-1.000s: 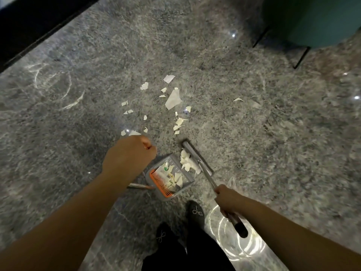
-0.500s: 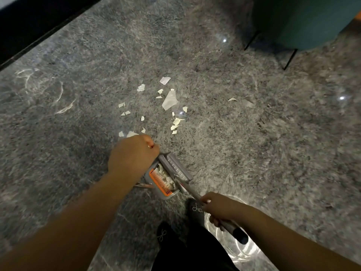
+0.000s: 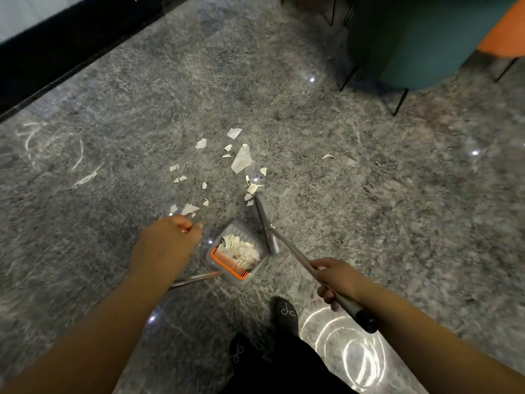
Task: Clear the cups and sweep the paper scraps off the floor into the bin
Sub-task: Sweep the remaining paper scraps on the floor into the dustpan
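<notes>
White paper scraps [image 3: 241, 162] lie scattered on the grey stone floor ahead of me. A grey dustpan [image 3: 244, 280] with an orange comb edge sits on the floor and holds a heap of scraps [image 3: 238, 245]. My left hand [image 3: 167, 240] is curled in a fist over the top of the dustpan's metal handle [image 3: 196, 278]. My right hand [image 3: 338, 277] grips the broom handle [image 3: 292, 251]. The grey broom head [image 3: 264, 217] rests on the floor just beyond the pan, touching the nearest scraps. No cups and no bin are in view.
A teal seat [image 3: 420, 38] on thin black legs stands at the top right, with an orange seat [image 3: 508, 35] beside it. A black wall base [image 3: 71, 46] runs along the upper left. My black shoes [image 3: 287, 311] are right behind the dustpan.
The broom head swept scraps into the dustpan, then moved back out past the pan's mouth to the nearest loose scraps. The pan now holds more paper.
</notes>
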Action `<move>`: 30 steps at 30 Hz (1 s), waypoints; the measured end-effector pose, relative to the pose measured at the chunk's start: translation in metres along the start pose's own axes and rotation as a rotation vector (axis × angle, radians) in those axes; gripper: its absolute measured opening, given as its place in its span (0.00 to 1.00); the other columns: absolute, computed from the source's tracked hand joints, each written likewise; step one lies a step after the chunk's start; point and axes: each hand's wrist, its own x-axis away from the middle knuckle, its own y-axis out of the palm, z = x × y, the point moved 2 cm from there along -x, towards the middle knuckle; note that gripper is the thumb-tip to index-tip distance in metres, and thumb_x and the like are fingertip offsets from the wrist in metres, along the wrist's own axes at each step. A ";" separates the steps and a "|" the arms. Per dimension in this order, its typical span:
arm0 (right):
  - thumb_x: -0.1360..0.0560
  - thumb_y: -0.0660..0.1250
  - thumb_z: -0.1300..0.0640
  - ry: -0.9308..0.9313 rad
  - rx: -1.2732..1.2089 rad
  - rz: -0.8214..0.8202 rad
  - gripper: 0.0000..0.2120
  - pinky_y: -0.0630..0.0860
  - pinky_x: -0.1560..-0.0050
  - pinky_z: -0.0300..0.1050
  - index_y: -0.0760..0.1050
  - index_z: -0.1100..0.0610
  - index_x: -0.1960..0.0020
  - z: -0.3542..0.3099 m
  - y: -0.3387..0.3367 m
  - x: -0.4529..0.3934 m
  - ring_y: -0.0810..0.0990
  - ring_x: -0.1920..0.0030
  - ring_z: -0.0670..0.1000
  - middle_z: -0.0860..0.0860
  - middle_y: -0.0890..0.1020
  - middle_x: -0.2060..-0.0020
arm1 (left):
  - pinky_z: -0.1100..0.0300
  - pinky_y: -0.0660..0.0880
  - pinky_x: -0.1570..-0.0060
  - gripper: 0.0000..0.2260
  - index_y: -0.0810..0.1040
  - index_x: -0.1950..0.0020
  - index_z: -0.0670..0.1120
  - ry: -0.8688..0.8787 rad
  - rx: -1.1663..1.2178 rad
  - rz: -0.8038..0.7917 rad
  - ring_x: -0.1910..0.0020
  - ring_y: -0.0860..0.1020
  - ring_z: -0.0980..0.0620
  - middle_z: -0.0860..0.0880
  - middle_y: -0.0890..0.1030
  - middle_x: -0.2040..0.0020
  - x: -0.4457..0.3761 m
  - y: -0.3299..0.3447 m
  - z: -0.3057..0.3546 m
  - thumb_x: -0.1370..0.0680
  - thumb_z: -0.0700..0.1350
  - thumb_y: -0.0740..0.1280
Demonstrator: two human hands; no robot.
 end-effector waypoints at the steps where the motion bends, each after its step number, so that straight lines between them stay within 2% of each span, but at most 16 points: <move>1: 0.20 0.55 0.61 -0.016 -0.022 0.012 0.16 0.64 0.78 0.35 0.68 0.52 0.34 -0.003 -0.002 0.000 0.66 0.81 0.47 0.55 0.69 0.74 | 0.54 0.75 0.58 0.13 0.80 0.63 0.49 0.010 0.000 0.004 0.64 0.78 0.48 0.49 0.80 0.67 0.001 -0.001 0.001 0.23 0.55 0.67; 6: 0.19 0.54 0.64 -0.096 -0.109 0.070 0.14 0.64 0.82 0.34 0.69 0.53 0.38 -0.028 -0.020 -0.014 0.65 0.84 0.46 0.56 0.69 0.72 | 0.54 0.74 0.58 0.12 0.79 0.62 0.50 0.031 0.055 0.048 0.64 0.77 0.49 0.51 0.79 0.67 -0.004 -0.009 0.014 0.22 0.54 0.67; 8: 0.20 0.54 0.66 -0.122 -0.089 0.086 0.11 0.64 0.82 0.35 0.72 0.54 0.46 -0.043 -0.030 -0.025 0.65 0.84 0.46 0.56 0.68 0.72 | 0.54 0.74 0.60 0.14 0.79 0.63 0.48 0.053 0.044 0.054 0.65 0.77 0.48 0.49 0.79 0.68 -0.012 -0.010 0.023 0.21 0.54 0.67; 11: 0.20 0.54 0.67 -0.127 -0.113 0.102 0.14 0.63 0.81 0.35 0.72 0.54 0.57 -0.065 -0.055 -0.048 0.64 0.84 0.47 0.56 0.68 0.73 | 0.56 0.73 0.63 0.14 0.80 0.64 0.48 0.050 0.041 0.044 0.66 0.78 0.48 0.48 0.79 0.69 -0.028 -0.010 0.043 0.22 0.54 0.67; 12: 0.20 0.54 0.67 -0.123 -0.118 0.113 0.14 0.64 0.80 0.36 0.72 0.55 0.57 -0.072 -0.065 -0.057 0.65 0.84 0.47 0.56 0.68 0.73 | 0.55 0.73 0.62 0.14 0.80 0.64 0.48 0.042 0.052 0.040 0.66 0.78 0.48 0.48 0.79 0.69 -0.034 -0.009 0.051 0.22 0.55 0.67; 15: 0.20 0.55 0.66 -0.133 -0.115 0.154 0.09 0.65 0.79 0.37 0.71 0.57 0.48 -0.101 -0.103 -0.090 0.66 0.84 0.47 0.56 0.69 0.72 | 0.56 0.75 0.60 0.13 0.80 0.62 0.50 0.039 0.032 0.034 0.65 0.78 0.49 0.50 0.80 0.68 -0.056 -0.004 0.086 0.23 0.56 0.67; 18: 0.19 0.54 0.65 -0.113 -0.072 0.162 0.12 0.66 0.79 0.37 0.70 0.56 0.41 -0.139 -0.153 -0.127 0.66 0.84 0.47 0.57 0.69 0.71 | 0.52 0.78 0.53 0.10 0.81 0.58 0.53 0.026 0.032 0.032 0.62 0.79 0.49 0.51 0.81 0.65 -0.081 0.006 0.135 0.23 0.57 0.67; 20: 0.19 0.53 0.66 -0.111 -0.030 0.175 0.14 0.66 0.78 0.38 0.70 0.62 0.37 -0.161 -0.182 -0.145 0.66 0.84 0.49 0.57 0.68 0.72 | 0.51 0.79 0.53 0.12 0.81 0.60 0.54 0.011 0.021 0.049 0.63 0.79 0.49 0.52 0.81 0.66 -0.093 0.011 0.164 0.23 0.59 0.67; 22: 0.20 0.52 0.67 -0.109 0.016 0.180 0.14 0.67 0.79 0.39 0.70 0.66 0.37 -0.187 -0.215 -0.163 0.66 0.84 0.49 0.57 0.68 0.72 | 0.51 0.79 0.54 0.13 0.81 0.62 0.53 -0.018 0.033 0.062 0.64 0.79 0.48 0.51 0.81 0.66 -0.109 0.019 0.196 0.23 0.59 0.67; 27: 0.20 0.52 0.66 -0.072 0.106 0.240 0.13 0.68 0.78 0.41 0.70 0.62 0.40 -0.244 -0.288 -0.206 0.68 0.82 0.51 0.58 0.71 0.71 | 0.61 0.70 0.65 0.11 0.81 0.60 0.52 -0.063 -0.022 0.047 0.67 0.77 0.52 0.51 0.79 0.67 -0.135 0.030 0.261 0.22 0.55 0.66; 30: 0.20 0.53 0.66 -0.068 0.147 0.285 0.12 0.69 0.77 0.42 0.69 0.66 0.39 -0.274 -0.322 -0.237 0.68 0.78 0.53 0.60 0.72 0.72 | 0.60 0.73 0.63 0.10 0.79 0.63 0.55 -0.119 -0.016 0.073 0.66 0.77 0.52 0.54 0.79 0.68 -0.146 0.034 0.281 0.23 0.56 0.68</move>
